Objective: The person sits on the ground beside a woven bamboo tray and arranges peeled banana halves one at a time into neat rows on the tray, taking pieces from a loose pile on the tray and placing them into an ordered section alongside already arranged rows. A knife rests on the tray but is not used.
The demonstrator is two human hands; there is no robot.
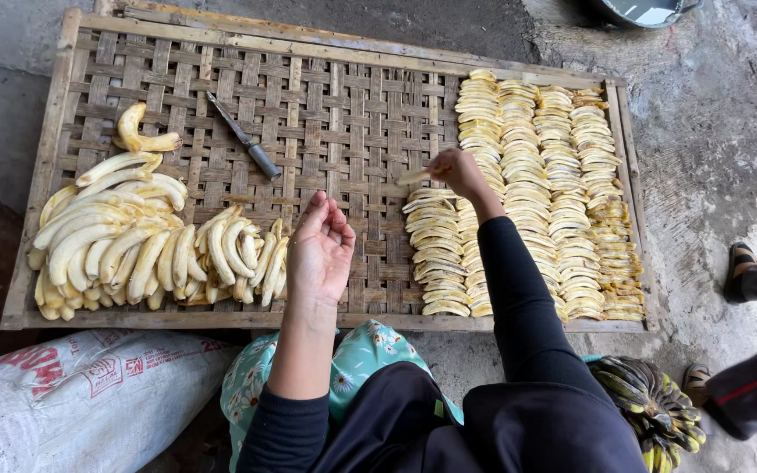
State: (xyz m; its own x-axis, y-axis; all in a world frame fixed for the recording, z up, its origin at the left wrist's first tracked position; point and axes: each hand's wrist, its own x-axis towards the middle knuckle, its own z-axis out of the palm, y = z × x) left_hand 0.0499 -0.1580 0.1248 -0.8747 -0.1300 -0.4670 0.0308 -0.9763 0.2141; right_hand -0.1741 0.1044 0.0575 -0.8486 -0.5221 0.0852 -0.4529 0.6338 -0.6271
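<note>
Over a woven bamboo tray (pixel 326 114), the right hand (pixel 459 172) pinches a pale banana slice (pixel 414 175) beside rows of laid slices (pixel 536 193), while the left hand (pixel 319 250) hovers open-palmed, empty, near peeled bananas (pixel 133 250).

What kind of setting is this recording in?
Probably an outdoor, home-scale food-drying spot: a woven bamboo tray lies on rough concrete ground, with peeled bananas heaped at one end and rows of banana slices at the other.
</note>
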